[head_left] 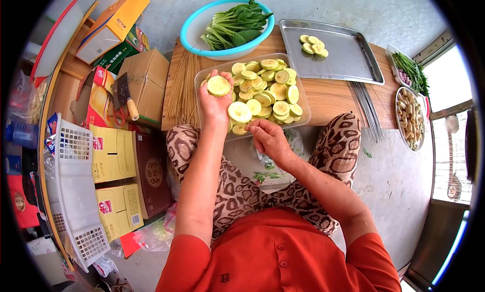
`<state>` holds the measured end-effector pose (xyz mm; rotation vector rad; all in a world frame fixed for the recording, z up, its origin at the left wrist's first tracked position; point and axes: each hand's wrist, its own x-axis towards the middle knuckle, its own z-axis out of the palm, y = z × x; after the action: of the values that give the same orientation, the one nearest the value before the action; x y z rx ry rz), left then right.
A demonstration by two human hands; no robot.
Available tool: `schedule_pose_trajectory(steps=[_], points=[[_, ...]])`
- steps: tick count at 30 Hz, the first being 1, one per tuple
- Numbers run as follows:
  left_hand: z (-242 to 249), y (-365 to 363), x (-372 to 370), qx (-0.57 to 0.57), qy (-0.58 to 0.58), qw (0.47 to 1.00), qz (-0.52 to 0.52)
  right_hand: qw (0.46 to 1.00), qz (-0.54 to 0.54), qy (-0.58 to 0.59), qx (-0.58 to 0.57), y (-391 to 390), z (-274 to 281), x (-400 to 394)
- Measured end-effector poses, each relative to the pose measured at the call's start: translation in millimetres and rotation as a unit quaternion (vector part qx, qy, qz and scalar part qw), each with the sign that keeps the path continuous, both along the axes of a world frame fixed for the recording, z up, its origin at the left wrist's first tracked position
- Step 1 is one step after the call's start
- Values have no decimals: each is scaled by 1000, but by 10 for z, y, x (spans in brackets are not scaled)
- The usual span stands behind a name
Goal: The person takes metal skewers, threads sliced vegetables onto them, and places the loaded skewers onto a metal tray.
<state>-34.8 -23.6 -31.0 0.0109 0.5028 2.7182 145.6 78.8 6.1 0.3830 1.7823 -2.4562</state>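
Pale green-yellow vegetable slices [279, 91] fill a clear plastic tray [306, 101] on the wooden table. My left hand [214, 102] is over the tray's left side, palm up, with a round slice [219, 86] lying in it. My right hand [270, 140] is at the tray's front edge, its fingers pinched together near a slice; whether they grip a slice or a thin stick I cannot make out. Thin wooden skewers [183, 90] lie left of the tray. A metal tray [343, 64] at the back right holds several slices [313, 46].
A blue-rimmed bowl [191, 45] of leafy greens stands at the back. Metal skewers [367, 110] stick out over the front edge. At the right are a dish of skewered pieces [410, 119] and chopped greens [410, 69]. A cleaver [123, 92] and boxes [146, 80] are left.
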Motion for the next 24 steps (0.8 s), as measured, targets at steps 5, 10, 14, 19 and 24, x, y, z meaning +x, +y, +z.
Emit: schedule_pose_trajectory(steps=[5,10,14,19,24], points=[[111,102,135,-64,-10,998,5,1000,-13,-11,7,42,68,-25],[123,120,166,-70,-12,997,-2,1000,-19,-4,16,27,4,-50],[135,171,237,-59,-49,997,-26,1000,-21,4,17,32,-20,-96],[164,170,268,-58,-51,996,-48,999,-31,9,21,42,-39,-108],[176,178,288,-65,-48,996,-47,999,-31,12,20,53,-61,-137]])
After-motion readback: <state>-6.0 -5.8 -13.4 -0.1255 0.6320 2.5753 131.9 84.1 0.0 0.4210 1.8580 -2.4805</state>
